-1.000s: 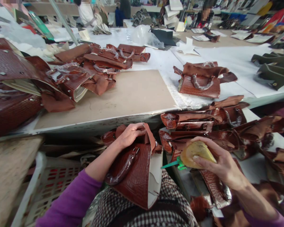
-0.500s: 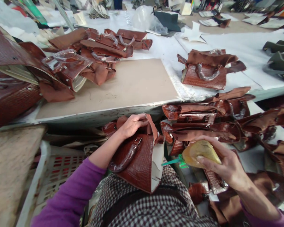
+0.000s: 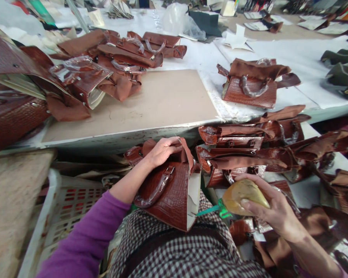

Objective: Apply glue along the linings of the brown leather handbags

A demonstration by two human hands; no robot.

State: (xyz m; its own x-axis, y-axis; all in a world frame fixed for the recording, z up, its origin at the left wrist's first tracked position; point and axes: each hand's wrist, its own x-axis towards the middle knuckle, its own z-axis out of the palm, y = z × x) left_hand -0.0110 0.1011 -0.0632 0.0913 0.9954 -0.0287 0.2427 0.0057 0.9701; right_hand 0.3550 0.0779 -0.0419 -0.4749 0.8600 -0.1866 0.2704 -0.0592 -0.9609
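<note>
Brown and crocodile-textured, the leather-look handbag [image 3: 169, 193] sits below the front edge of the white worktop [image 3: 266, 50], our left hand [image 3: 164, 150] pinching its top, apparently to steady it beside the green-nozzled yellow bottle [image 3: 238, 194] our right hand [image 3: 277, 206] grips.

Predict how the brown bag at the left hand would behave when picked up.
The brown bag would probably hold its shape, since its front panel looks flat and straight-edged. Its handle may feel slippery, given its shiny, plastic-like wrapping.
</note>
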